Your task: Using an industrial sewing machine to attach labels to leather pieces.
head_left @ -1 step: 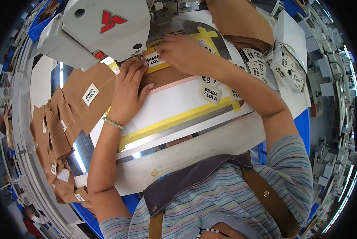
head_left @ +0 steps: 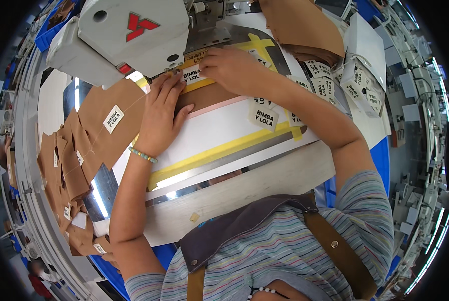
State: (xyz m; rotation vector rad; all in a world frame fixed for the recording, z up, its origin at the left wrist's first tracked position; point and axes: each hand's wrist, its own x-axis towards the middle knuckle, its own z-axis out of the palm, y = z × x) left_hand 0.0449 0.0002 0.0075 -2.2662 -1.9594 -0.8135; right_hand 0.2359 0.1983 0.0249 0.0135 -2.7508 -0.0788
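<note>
My left hand lies flat with fingers stretched out, their tips on a brown fabric piece and the left edge of a white label with black print. The fingers of my right hand are bent together at the label's right edge; their tips are partly hidden. Under the label runs the brown fabric, set in a yellow-edged template. Close above my left fingertips is the head of a white sewing machine; its needle cannot be made out.
Loose white labels lie by my right forearm, with more in an open white box. Brown fabric pieces, some labelled, hang at the left. A brown stack sits at the far right. A metal plate borders the template.
My right fingertips have shifted slightly at the label's right edge, and more of the yellow strip above it shows. My left hand stays in place.
</note>
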